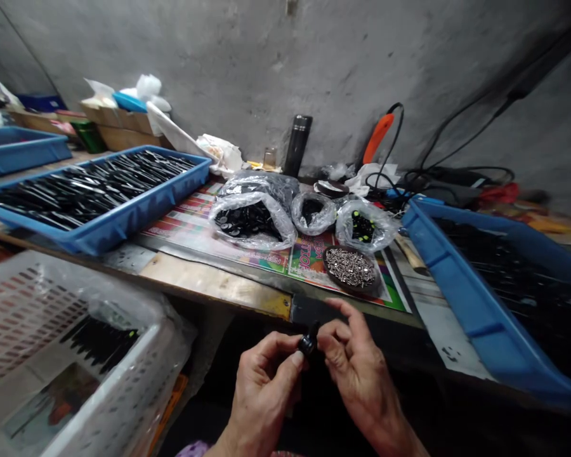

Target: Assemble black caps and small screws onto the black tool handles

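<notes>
A small black plastic part (pixel 308 344) is held over the dark gap in front of the bench, and its exact shape is partly hidden by my fingers. My left hand (pixel 261 392) pinches it between thumb and fingers. My right hand (pixel 360 374) grips it from the other side with thumb and fingertips. Just beyond my hands, a dark round dish (pixel 346 290) holds many small metal pieces, and clear plastic bags (pixel 252 219) hold black parts.
A blue tray (pixel 124 219) of long black pieces stands at left, and another blue tray (pixel 476 304) of black pieces stands at right. A white plastic basket (pixel 162 343) sits at lower left. A black flask (pixel 295 145), an orange corded tool (pixel 378 136) and cables line the wall.
</notes>
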Demonstrator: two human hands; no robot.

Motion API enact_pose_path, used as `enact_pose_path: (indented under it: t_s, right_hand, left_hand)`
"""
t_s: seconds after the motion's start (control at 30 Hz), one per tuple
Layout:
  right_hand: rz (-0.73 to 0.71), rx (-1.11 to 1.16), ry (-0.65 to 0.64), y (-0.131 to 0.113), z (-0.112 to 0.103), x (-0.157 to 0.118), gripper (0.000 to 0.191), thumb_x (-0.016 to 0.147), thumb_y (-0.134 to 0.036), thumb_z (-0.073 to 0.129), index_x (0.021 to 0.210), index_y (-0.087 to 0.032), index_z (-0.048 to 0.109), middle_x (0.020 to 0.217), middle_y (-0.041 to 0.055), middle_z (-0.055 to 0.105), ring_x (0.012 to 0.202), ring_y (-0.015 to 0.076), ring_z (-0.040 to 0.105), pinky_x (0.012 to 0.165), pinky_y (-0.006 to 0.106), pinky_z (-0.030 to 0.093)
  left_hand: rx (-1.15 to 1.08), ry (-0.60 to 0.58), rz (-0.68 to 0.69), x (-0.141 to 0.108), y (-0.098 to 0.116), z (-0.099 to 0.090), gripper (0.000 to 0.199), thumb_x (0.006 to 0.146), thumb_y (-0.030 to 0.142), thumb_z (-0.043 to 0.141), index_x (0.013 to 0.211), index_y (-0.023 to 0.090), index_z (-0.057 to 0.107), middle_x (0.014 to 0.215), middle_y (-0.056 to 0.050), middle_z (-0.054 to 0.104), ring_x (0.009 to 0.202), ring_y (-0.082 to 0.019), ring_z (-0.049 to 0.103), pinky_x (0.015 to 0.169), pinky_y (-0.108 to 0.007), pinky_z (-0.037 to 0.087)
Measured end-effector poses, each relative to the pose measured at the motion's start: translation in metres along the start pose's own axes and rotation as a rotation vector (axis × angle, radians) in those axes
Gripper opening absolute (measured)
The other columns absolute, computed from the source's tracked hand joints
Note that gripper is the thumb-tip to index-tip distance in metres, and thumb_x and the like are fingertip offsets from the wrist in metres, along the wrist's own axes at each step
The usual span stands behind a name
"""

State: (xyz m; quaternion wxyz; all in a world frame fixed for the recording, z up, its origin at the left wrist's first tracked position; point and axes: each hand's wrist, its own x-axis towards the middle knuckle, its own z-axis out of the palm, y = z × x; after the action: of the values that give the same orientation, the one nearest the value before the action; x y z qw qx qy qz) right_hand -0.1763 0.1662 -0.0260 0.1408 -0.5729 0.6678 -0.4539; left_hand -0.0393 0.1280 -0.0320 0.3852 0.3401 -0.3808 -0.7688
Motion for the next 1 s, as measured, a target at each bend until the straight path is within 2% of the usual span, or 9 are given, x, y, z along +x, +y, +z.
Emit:
enact_pose_path:
  t_s: [0.13, 0.23, 0.3, 0.43, 0.53, 0.63, 0.7, 0.83, 1.0]
  right_hand:
    - [-0.037, 0.035, -0.039, 0.000, 0.003, -0.002, 0.052, 0.095, -0.053, 0.051, 0.130, -0.017, 0.042, 0.070, -0.0044, 0.059, 0.049, 0.0115, 0.060, 0.047, 0.017, 0.050]
    - [-0.025, 0.031, -0.005, 0.002, 0.003, -0.003, 0.049, 0.095, -0.052, 0.051, 0.127, -0.016, 0.042, 0.068, -0.0054, 0.057, 0.044, 0.0107, 0.057, 0.043, 0.017, 0.048]
    - [-0.040, 0.005, 0.032, 0.003, 0.001, -0.004, 0.041, 0.095, -0.050, 0.052, 0.120, -0.018, 0.045, 0.067, -0.0051, 0.058, 0.046, 0.0113, 0.058, 0.043, 0.017, 0.048]
    - [-0.180, -0.132, 0.068, 0.003, 0.001, -0.006, 0.024, 0.096, -0.045, 0.054, 0.091, -0.021, 0.055, 0.069, -0.0028, 0.062, 0.055, 0.0131, 0.063, 0.049, 0.020, 0.050]
    - [-0.254, -0.177, 0.093, 0.001, 0.007, -0.008, 0.022, 0.100, -0.038, 0.048, 0.089, -0.021, 0.056, 0.070, -0.0018, 0.063, 0.057, 0.0132, 0.064, 0.051, 0.020, 0.049]
    - [-0.315, -0.245, 0.171, 0.002, 0.014, -0.008, 0.024, 0.103, -0.036, 0.042, 0.091, -0.020, 0.054, 0.072, 0.0008, 0.064, 0.060, 0.0146, 0.066, 0.053, 0.022, 0.049]
    - [-0.336, -0.283, 0.197, 0.004, 0.017, -0.006, 0.029, 0.104, -0.036, 0.039, 0.085, -0.019, 0.053, 0.066, 0.0000, 0.061, 0.054, 0.0142, 0.064, 0.051, 0.023, 0.046]
    - [-0.324, -0.286, 0.150, 0.008, 0.018, -0.002, 0.041, 0.105, -0.037, 0.033, 0.072, -0.021, 0.050, 0.055, -0.0032, 0.053, 0.043, 0.0124, 0.056, 0.044, 0.023, 0.039]
    - [-0.258, -0.172, 0.117, 0.007, 0.013, -0.004, 0.034, 0.102, -0.047, 0.042, 0.090, -0.019, 0.056, 0.070, -0.0004, 0.064, 0.058, 0.0134, 0.065, 0.052, 0.021, 0.047]
  left_hand:
    - [0.006, -0.015, -0.004, 0.001, -0.001, 0.000, 0.035, 0.071, 0.044, 0.080, 0.085, 0.013, 0.072, 0.063, 0.001, 0.055, 0.045, -0.004, 0.037, 0.041, -0.015, 0.030]
    - [0.018, -0.014, 0.006, 0.001, -0.001, -0.001, 0.034, 0.073, 0.044, 0.079, 0.085, 0.013, 0.071, 0.060, 0.003, 0.052, 0.046, -0.003, 0.036, 0.041, -0.015, 0.030]
    - [0.011, -0.017, 0.012, 0.001, -0.001, -0.001, 0.033, 0.074, 0.044, 0.078, 0.085, 0.014, 0.071, 0.057, 0.005, 0.048, 0.044, -0.003, 0.035, 0.041, -0.015, 0.030]
    - [0.018, -0.008, 0.007, 0.001, -0.002, -0.003, 0.031, 0.075, 0.043, 0.078, 0.086, 0.015, 0.069, 0.055, 0.006, 0.047, 0.043, -0.003, 0.035, 0.041, -0.015, 0.029]
    - [0.032, 0.005, 0.014, 0.001, -0.004, -0.004, 0.030, 0.076, 0.042, 0.077, 0.088, 0.015, 0.070, 0.056, 0.005, 0.049, 0.043, -0.003, 0.036, 0.041, -0.015, 0.029]
    - [0.031, 0.001, 0.027, 0.001, -0.006, -0.004, 0.031, 0.075, 0.042, 0.077, 0.088, 0.016, 0.071, 0.060, 0.004, 0.051, 0.043, -0.002, 0.036, 0.040, -0.015, 0.028]
    - [0.036, 0.005, 0.029, 0.001, -0.007, -0.003, 0.032, 0.074, 0.043, 0.078, 0.088, 0.015, 0.071, 0.060, 0.004, 0.050, 0.043, -0.002, 0.036, 0.040, -0.015, 0.027]
    - [0.041, 0.028, 0.029, 0.002, -0.006, 0.000, 0.034, 0.074, 0.044, 0.078, 0.086, 0.014, 0.070, 0.057, 0.005, 0.048, 0.045, -0.003, 0.036, 0.041, -0.015, 0.028]
    - [0.020, 0.030, 0.001, 0.003, -0.002, 0.001, 0.033, 0.073, 0.042, 0.079, 0.087, 0.014, 0.069, 0.057, 0.005, 0.048, 0.045, -0.003, 0.036, 0.042, -0.014, 0.027]
